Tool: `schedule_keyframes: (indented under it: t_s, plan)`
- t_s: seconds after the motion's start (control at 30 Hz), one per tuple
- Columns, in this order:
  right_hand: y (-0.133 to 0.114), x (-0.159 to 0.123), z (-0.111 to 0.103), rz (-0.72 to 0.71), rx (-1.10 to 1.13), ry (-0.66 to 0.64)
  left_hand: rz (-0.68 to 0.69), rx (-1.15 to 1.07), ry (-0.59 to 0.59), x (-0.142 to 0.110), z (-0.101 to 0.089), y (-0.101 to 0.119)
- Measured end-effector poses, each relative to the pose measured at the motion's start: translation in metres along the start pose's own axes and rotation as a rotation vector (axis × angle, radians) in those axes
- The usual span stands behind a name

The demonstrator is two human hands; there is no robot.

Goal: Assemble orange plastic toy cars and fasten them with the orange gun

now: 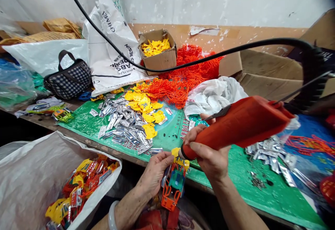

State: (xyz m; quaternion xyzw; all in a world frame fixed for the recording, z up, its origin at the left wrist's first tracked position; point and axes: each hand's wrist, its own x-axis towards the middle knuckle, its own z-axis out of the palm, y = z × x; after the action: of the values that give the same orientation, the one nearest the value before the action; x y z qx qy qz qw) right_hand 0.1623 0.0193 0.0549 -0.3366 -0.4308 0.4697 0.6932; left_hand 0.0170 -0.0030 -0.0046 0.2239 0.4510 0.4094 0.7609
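Observation:
In my left hand (154, 172) is a toy car body (175, 181) with a yellow front, an orange frame and a green middle. My thumb and fingers pinch it near the yellow end. My right hand (209, 156) is wrapped around a power screwdriver (235, 125) covered in red cloth. Its dark nose points down and left, against the yellow part. The tip itself is hidden there. Beyond my hands lie yellow plastic parts (142, 101) and a pile of silver plates (125, 125).
An open white sack (15, 174) with car bodies stands at lower left. Orange frames (180, 80) heap at the back beside a cardboard box (159, 60) of yellow parts. A black cable (209, 53) arches across the view. Small screws (258, 180) lie at right.

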Motion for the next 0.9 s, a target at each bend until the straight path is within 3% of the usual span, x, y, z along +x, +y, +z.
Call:
schedule_keyframes:
  t_s: [0.5,0.63,0.77,0.9]
  plan:
    - [0.008,-0.013,-0.001,-0.028,-0.033,0.007,0.022,-0.007,0.014,0.000,0.004,0.000]
    - [-0.003,-0.013,0.002,-0.020,0.026,-0.020,-0.001,0.001,-0.010,-0.003,0.001,0.001]
    - [-0.022,-0.007,0.002,-0.055,-0.045,0.090,-0.008,0.002,-0.027,-0.001,-0.003,0.003]
    - [-0.021,-0.012,-0.015,0.019,-0.230,0.199,0.046,-0.017,0.063,-0.005,0.001,-0.002]
